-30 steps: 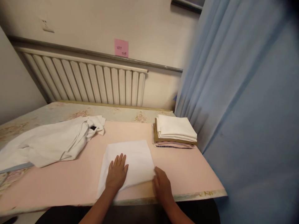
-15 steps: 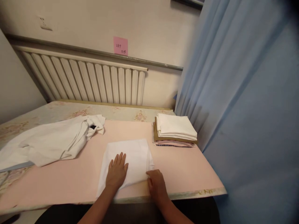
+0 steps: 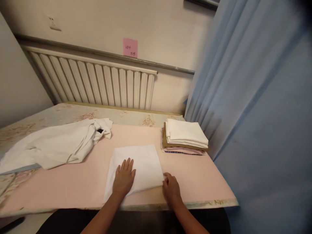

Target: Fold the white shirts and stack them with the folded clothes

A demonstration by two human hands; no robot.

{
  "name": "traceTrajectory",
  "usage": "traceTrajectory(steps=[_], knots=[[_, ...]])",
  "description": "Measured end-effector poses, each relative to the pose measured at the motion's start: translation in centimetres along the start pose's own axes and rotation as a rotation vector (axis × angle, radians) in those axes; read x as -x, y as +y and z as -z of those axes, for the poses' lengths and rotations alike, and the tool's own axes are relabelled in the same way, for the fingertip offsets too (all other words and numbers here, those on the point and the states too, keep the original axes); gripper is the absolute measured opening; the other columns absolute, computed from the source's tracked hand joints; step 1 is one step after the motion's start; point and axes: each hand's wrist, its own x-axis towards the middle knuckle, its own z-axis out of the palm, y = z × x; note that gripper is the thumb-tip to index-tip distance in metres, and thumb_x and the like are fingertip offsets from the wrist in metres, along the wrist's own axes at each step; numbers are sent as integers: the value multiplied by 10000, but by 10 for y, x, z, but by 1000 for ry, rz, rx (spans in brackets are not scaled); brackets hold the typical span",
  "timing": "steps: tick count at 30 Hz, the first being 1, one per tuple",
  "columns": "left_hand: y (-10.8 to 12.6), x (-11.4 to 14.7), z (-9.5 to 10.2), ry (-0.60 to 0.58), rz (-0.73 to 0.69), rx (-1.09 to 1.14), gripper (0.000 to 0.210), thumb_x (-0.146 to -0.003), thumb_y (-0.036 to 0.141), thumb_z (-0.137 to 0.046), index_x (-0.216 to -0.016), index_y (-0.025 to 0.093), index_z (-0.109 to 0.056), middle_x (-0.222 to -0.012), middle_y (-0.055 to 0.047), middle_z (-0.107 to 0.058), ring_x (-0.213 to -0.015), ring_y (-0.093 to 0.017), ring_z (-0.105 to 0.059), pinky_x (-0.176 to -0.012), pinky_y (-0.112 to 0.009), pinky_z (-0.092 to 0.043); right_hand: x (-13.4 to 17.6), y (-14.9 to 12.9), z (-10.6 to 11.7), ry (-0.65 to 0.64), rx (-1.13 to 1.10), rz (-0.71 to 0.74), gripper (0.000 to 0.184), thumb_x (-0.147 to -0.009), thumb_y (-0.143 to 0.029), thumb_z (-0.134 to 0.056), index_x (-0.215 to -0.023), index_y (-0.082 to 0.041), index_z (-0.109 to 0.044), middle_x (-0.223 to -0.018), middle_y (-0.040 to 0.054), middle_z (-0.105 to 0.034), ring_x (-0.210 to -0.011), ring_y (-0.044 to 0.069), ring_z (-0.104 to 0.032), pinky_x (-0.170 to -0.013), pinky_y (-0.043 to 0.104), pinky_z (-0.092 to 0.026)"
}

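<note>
A folded white cloth garment (image 3: 142,165) lies on the pink cloth (image 3: 73,185) in front of me; its exact kind does not show. My left hand (image 3: 124,177) rests flat on its left half, fingers stretched out. At the garment's right edge my right hand (image 3: 171,188) is closed, thumb and forefinger pinching the near right corner. Beyond the right hand stands a stack of folded clothes (image 3: 186,133), with white pieces on top and brown and pink ones below. To the left, a loose white garment (image 3: 58,143) lies spread and crumpled.
A floral cover (image 3: 148,120) shows around the pink cloth. A radiator (image 3: 102,84) runs along the wall at the back, below a pink paper note (image 3: 130,47). A blue curtain (image 3: 255,130) hangs close on the right.
My right hand has moved a little to the right, and the garment's right edge has been drawn out straighter and smoother. My left hand stays pressed on the garment.
</note>
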Motion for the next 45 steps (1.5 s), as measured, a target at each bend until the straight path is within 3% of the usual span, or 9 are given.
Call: traceTrajectory(steps=[7, 11, 14, 18, 25, 31, 34, 40, 45], knots=[[-7, 6, 3, 19, 47, -30, 497, -938, 337, -356, -1383, 134, -443, -1483, -144, -392, -1397, -294, -278, -1098, -487, -253, -25, -8, 14, -183, -182, -316, 421, -764, -200, -488, -1163, -136, -609, -880, 62, -680, -874, 202, -624, -816, 280, -432], [-22, 13, 19, 51, 281, -80, 499, -936, 349, -347, -1344, 80, -449, -1508, -215, -300, -1387, -338, -264, -1047, -492, -310, -38, -5, 13, -253, -294, -407, 286, -742, -258, -519, -977, -171, -657, -777, 37, -681, -773, 194, -644, -713, 277, -472], [-38, 15, 35, -59, 440, -32, 485, -907, 362, -373, -1300, 90, -460, -1394, -238, -432, -1262, -376, -416, -940, -508, -390, -43, -7, 7, -337, -414, -476, 173, -757, -326, -524, -787, -187, -622, -647, 18, -643, -613, 178, -636, -577, 270, -482], [-61, 7, 51, -265, 571, 277, 410, -833, 390, -451, -1117, 104, -527, -1141, -219, -588, -1096, -370, -545, -859, -481, -427, -51, -12, -2, -433, -575, -542, 292, -806, -434, -510, -637, -196, -524, -549, 9, -582, -480, 149, -587, -490, 264, -473], [-87, -10, 53, -378, 751, 614, 315, -720, 452, -582, -853, 170, -534, -850, -121, -685, -892, -323, -659, -745, -407, -491, -83, -19, -15, -411, -717, -546, 263, -678, -344, -711, -597, -195, -510, -455, -42, -512, -465, 135, -528, -484, 240, -425], [-85, -20, 59, -546, 792, 1061, 326, -791, 482, -512, -841, 167, -577, -810, -121, -720, -776, -250, -702, -651, -354, -554, -95, -37, -25, -492, -899, -551, 223, -685, -355, -676, -739, -153, -597, -603, 41, -653, -591, 193, -633, -588, 301, -492], [-83, -27, 67, -602, 771, 1278, 308, -716, 440, -619, -861, 169, -602, -839, -119, -728, -771, -244, -703, -700, -361, -566, -99, -49, -23, -525, -953, -520, 226, -612, -278, -711, -764, -139, -616, -604, 40, -664, -580, 195, -634, -590, 300, -487], [-81, -60, 106, -602, 669, 1615, 583, -576, 358, -808, -1088, 175, -596, -895, -85, -732, -773, -261, -703, -726, -380, -561, -128, -77, 15, -533, -1062, -371, 383, -529, -194, -723, -902, -154, -646, -689, 4, -688, -566, 160, -613, -573, 266, -471], [-50, -120, 151, -566, 483, 1605, 727, -598, 423, -799, -1241, 207, -536, -984, -90, -726, -892, -293, -691, -785, -411, -557, -178, -82, 100, -500, -1103, -199, 478, -511, -239, -759, -966, -160, -636, -777, 15, -709, -595, 160, -624, -587, 268, -494]])
